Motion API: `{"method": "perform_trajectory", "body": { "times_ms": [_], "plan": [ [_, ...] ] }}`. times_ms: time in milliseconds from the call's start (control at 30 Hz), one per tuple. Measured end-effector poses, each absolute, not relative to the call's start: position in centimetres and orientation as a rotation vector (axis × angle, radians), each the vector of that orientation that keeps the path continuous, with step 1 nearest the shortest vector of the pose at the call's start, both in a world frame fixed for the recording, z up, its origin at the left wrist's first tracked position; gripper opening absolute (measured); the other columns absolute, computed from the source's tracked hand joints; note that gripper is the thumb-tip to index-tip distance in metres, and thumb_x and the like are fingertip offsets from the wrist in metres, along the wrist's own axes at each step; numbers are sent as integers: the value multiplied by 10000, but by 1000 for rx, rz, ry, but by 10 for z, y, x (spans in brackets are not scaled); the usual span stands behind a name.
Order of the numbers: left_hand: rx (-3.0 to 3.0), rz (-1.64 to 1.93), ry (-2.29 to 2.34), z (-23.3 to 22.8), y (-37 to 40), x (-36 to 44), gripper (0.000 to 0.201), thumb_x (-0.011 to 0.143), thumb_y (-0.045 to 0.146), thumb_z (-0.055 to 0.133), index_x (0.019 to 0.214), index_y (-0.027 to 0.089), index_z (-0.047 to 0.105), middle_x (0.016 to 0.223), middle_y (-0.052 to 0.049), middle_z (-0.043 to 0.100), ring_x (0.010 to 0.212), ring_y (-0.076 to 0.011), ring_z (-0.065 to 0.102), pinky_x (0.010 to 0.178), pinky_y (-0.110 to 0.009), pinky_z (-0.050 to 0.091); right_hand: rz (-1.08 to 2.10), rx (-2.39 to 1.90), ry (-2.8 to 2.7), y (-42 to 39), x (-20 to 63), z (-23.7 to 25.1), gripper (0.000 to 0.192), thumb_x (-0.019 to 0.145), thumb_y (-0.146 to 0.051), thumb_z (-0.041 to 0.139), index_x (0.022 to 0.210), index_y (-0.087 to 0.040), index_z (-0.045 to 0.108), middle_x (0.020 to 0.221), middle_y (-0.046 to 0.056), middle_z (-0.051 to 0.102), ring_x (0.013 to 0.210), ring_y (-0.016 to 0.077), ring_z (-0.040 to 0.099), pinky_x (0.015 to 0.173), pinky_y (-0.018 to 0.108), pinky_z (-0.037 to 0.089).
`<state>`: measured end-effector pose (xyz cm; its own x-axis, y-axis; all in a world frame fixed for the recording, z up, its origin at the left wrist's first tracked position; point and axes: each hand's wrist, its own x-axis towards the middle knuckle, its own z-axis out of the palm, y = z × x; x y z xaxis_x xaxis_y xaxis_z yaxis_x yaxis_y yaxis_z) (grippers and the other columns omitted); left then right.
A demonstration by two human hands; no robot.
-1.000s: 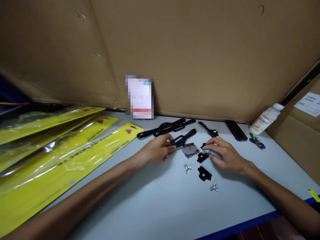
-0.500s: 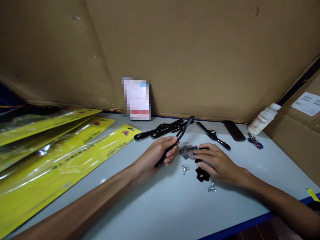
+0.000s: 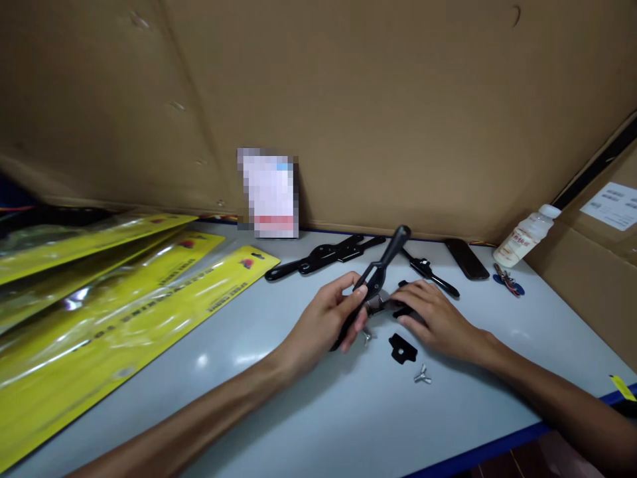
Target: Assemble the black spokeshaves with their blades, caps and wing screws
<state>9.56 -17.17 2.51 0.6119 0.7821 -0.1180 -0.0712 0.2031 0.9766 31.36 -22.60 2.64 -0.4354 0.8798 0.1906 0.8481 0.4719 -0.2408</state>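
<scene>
My left hand [image 3: 326,322] grips a black two-handled tool body [image 3: 381,269], raised and tilted so one handle points up and away. My right hand [image 3: 430,317] lies flat on the table just to its right, fingertips on small parts: a grey metal plate [image 3: 377,304] and a black piece under the fingers. In front of the hands lie a black flat plate [image 3: 402,348] and a silver wing nut [image 3: 423,377]. Another wing nut is partly hidden beneath my left hand.
Two more black tool bodies [image 3: 323,255] and a third [image 3: 428,271] lie behind the hands. Yellow blister packs [image 3: 124,312] cover the table's left. A dark phone [image 3: 466,259], keys [image 3: 506,280] and a white bottle [image 3: 525,236] sit at the right, cardboard wall [image 3: 348,99] behind.
My left hand has picked the tool body off the table and tilted it upright. My right hand slid left over the small parts, onto the grey plate.
</scene>
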Motion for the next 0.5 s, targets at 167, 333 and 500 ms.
{"method": "perform_trajectory", "body": {
  "times_ms": [167,333,500],
  "plan": [
    [1418,618,777,22,-178,100,279,924,394,500,719,234,400,460,98,455,301,-48,306,311,-164,215,205,-1488,-2318,-223,321,22,89,911,-168,615,978,-195,668,953,57,654,930,215,576,852,387,471],
    [1479,613,834,22,-178,101,323,949,386,439,670,227,407,436,83,437,316,-53,310,343,-182,224,224,-1404,-2153,-221,322,24,146,940,-221,581,826,-191,667,896,47,652,858,183,579,786,343,459],
    [1506,636,899,20,-178,101,490,964,505,333,589,208,441,443,63,415,334,-59,313,365,-199,255,583,-1520,-1799,-226,316,32,211,918,-311,590,747,-190,567,644,-16,610,607,133,523,584,273,399]
  ]
}}
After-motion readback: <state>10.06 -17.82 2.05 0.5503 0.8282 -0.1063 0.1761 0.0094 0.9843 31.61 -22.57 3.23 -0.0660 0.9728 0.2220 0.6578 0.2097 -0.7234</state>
